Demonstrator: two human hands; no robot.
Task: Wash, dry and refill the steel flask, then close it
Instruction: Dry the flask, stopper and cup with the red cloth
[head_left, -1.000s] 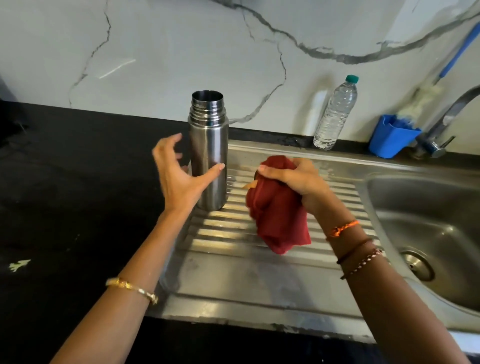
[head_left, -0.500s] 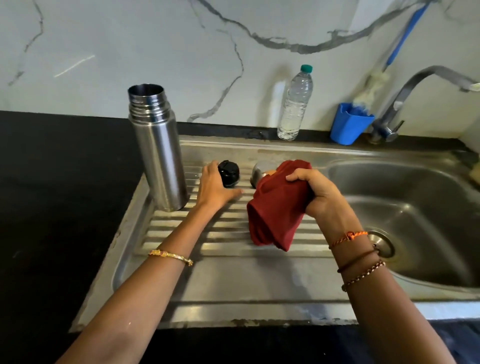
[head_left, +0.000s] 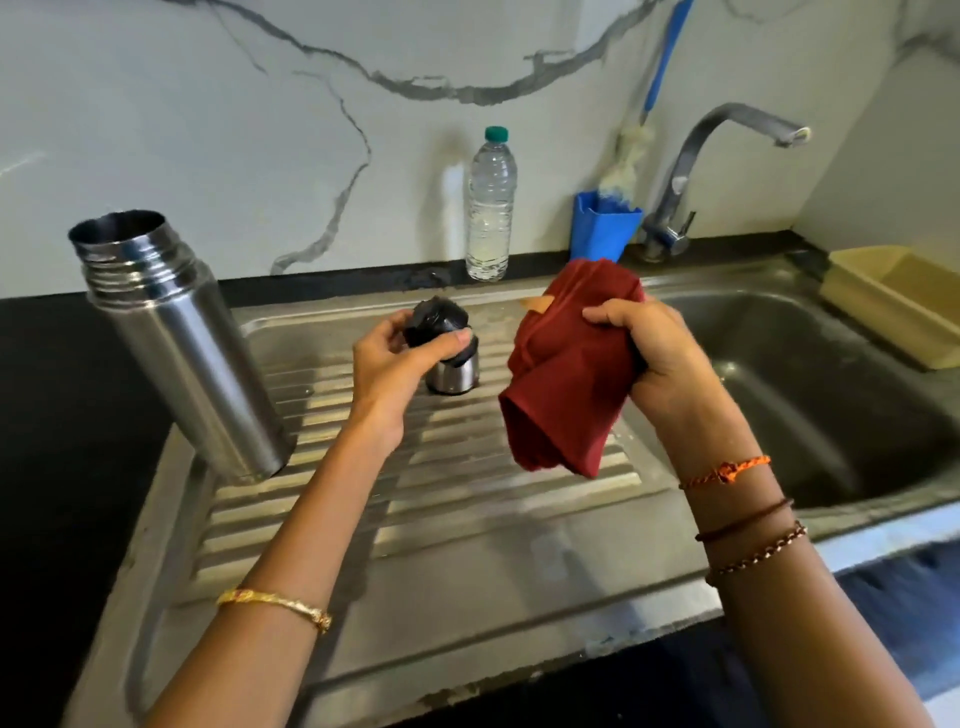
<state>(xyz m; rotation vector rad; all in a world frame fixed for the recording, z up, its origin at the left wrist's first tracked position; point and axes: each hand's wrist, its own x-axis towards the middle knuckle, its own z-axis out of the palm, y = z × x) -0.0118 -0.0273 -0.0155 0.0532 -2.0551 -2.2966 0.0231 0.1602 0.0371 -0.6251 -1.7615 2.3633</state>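
Pinching a black stopper (head_left: 438, 328) in left hand (head_left: 390, 371), bunching a red cloth (head_left: 566, 369) in right hand (head_left: 655, 358), above the ribbed draining board (head_left: 452, 525); steel cup lid (head_left: 453, 374) just behind; open steel flask (head_left: 174, 345) upright at far left; likely drying stage, next wiping stopper with cloth

Plastic water bottle (head_left: 491, 208) by the marble wall, blue holder (head_left: 602, 228) beside tap (head_left: 691, 171), yellow tub (head_left: 898, 299)
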